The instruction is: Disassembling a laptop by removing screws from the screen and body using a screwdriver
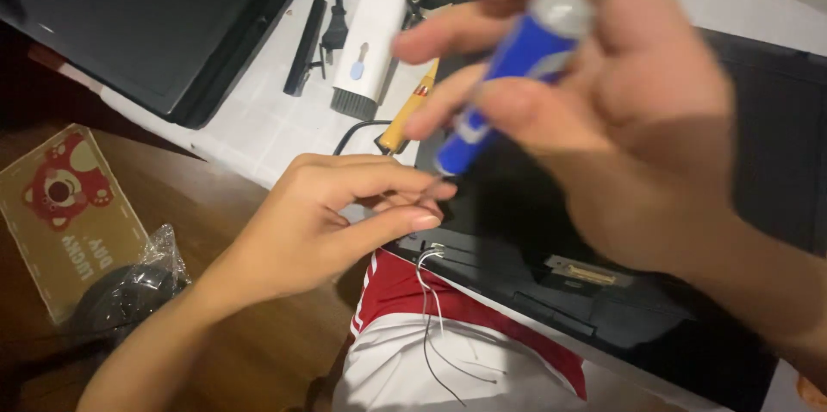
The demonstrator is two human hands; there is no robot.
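Blue-handled screwdriver gripped in right hand; left hand pinching its tip, apparently, over black laptop chassis

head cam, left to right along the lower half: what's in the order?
Cardboard box with red bear picture → dark object in clear plastic bag → left hand → blue-handled screwdriver → right hand
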